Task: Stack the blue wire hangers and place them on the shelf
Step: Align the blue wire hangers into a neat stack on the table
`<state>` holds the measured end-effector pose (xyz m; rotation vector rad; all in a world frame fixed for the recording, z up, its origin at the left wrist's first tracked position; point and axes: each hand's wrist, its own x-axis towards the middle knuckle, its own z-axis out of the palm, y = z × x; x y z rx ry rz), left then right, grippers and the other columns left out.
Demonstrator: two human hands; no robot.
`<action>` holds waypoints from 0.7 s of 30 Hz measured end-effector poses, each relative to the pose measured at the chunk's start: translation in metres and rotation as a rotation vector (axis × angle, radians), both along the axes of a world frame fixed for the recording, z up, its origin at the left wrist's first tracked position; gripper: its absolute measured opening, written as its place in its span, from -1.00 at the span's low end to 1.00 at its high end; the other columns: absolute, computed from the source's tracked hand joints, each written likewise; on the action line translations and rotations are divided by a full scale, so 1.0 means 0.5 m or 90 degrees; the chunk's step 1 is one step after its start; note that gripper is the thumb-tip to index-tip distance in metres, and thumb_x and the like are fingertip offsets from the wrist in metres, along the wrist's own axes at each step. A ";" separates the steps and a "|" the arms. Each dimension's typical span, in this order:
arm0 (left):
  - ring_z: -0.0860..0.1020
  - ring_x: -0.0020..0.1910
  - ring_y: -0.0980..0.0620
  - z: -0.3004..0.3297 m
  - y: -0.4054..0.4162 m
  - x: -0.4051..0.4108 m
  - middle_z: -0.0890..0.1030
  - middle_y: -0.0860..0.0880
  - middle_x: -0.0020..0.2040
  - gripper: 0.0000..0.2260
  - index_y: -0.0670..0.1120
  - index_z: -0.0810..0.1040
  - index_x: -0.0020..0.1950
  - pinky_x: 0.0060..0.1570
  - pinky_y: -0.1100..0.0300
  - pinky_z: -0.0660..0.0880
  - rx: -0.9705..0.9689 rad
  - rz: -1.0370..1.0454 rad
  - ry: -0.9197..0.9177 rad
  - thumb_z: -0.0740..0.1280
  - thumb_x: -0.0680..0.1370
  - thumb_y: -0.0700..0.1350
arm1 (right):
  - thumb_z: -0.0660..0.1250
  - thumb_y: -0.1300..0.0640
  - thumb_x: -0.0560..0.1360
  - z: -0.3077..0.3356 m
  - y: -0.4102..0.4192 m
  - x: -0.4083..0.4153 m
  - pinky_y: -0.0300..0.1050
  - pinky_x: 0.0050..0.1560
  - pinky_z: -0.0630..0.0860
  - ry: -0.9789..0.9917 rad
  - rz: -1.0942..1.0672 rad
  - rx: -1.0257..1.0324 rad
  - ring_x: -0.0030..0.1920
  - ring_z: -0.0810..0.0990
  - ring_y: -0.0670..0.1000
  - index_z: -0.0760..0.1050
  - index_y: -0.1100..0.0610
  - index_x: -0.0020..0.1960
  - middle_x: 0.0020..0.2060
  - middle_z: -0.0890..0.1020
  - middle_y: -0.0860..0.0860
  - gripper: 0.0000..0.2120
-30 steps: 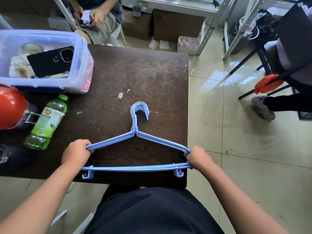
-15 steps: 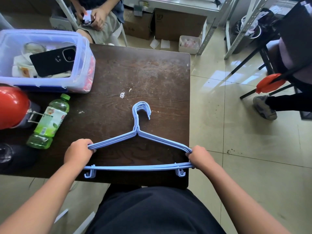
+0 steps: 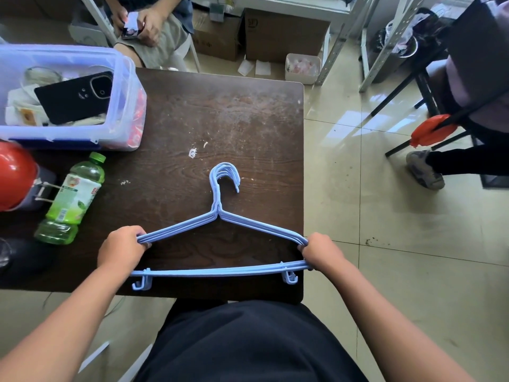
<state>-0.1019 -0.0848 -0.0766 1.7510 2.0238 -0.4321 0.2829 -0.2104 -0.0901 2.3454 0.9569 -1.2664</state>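
Observation:
Several blue wire hangers (image 3: 220,221) lie in one aligned stack on the dark wooden table (image 3: 220,119), hooks pointing away from me and curling right. My left hand (image 3: 121,250) grips the stack's left corner. My right hand (image 3: 321,250) grips its right corner at the table's right edge. Small clip hooks hang from the bottom bar near both ends. A metal shelf frame (image 3: 338,37) stands beyond the table at the back right.
A clear plastic bin (image 3: 121,86) holding a black phone sits at the table's back left. A green drink bottle (image 3: 73,198) and a red helmet (image 3: 15,175) lie at the left. One person sits behind the table, another at the right. Cardboard boxes (image 3: 281,37) stand on the floor.
Both hands keep their grip on the stack's corners. The hangers and hands barely shift; only the view has drifted slightly.

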 end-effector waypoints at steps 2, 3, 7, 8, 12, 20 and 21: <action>0.53 -0.25 -0.03 -0.001 -0.001 -0.001 0.55 0.03 -0.28 -0.85 0.04 0.54 -0.25 -0.29 0.11 0.43 0.003 0.009 -0.008 0.47 0.45 -0.11 | 0.24 0.01 0.58 0.001 0.002 -0.001 -0.15 -0.32 0.47 0.001 0.005 -0.003 -0.28 0.62 0.13 0.53 0.13 -0.05 -0.29 0.61 0.08 -0.80; 0.53 -0.25 -0.02 -0.002 -0.001 -0.001 0.55 0.03 -0.28 -0.85 0.04 0.54 -0.26 -0.29 0.11 0.44 0.000 0.003 -0.007 0.47 0.45 -0.10 | 0.24 0.01 0.58 0.001 0.002 -0.001 -0.15 -0.33 0.47 -0.001 0.007 -0.006 -0.29 0.62 0.13 0.52 0.13 -0.06 -0.32 0.59 0.08 -0.81; 0.52 -0.26 -0.01 -0.002 0.001 -0.002 0.55 0.04 -0.29 -0.85 0.06 0.55 -0.26 -0.31 0.12 0.42 -0.006 -0.009 0.000 0.47 0.46 -0.09 | 0.24 0.02 0.59 0.005 0.004 -0.003 -0.15 -0.32 0.48 -0.011 0.010 -0.008 -0.32 0.61 0.12 0.49 0.13 -0.08 -0.39 0.54 0.05 -0.81; 0.52 -0.25 -0.02 -0.002 0.001 -0.003 0.55 0.03 -0.29 -0.86 0.05 0.56 -0.26 -0.31 0.13 0.41 -0.006 -0.008 0.002 0.47 0.46 -0.09 | 0.24 0.02 0.59 0.006 0.005 -0.003 -0.16 -0.34 0.47 -0.013 0.013 -0.009 -0.37 0.60 0.10 0.49 0.13 -0.08 -0.40 0.54 0.05 -0.81; 0.53 -0.24 -0.04 0.000 -0.001 0.000 0.55 0.02 -0.27 -0.88 0.04 0.57 -0.25 -0.29 0.13 0.43 -0.008 0.002 0.001 0.47 0.46 -0.09 | 0.22 0.03 0.59 0.012 0.005 -0.003 -0.19 -0.45 0.38 -0.020 0.030 -0.008 -0.46 0.54 0.04 0.47 0.13 -0.10 -0.43 0.53 0.04 -0.81; 0.53 -0.23 -0.04 0.001 -0.002 -0.001 0.55 0.03 -0.25 -0.87 0.04 0.57 -0.25 -0.27 0.11 0.45 -0.007 0.007 -0.015 0.48 0.45 -0.09 | 0.22 0.05 0.57 0.015 -0.001 0.003 -0.23 -0.46 0.38 0.004 -0.006 0.004 -0.52 0.54 -0.02 0.48 0.12 -0.18 -0.46 0.58 0.03 -0.79; 0.53 -0.23 -0.03 0.000 -0.002 -0.001 0.55 0.03 -0.25 -0.87 0.04 0.57 -0.26 -0.28 0.11 0.44 -0.009 0.006 -0.016 0.48 0.45 -0.09 | 0.21 0.06 0.56 0.016 -0.003 0.004 -0.24 -0.47 0.38 0.009 -0.011 0.010 -0.53 0.53 -0.02 0.48 0.12 -0.21 -0.46 0.58 0.03 -0.78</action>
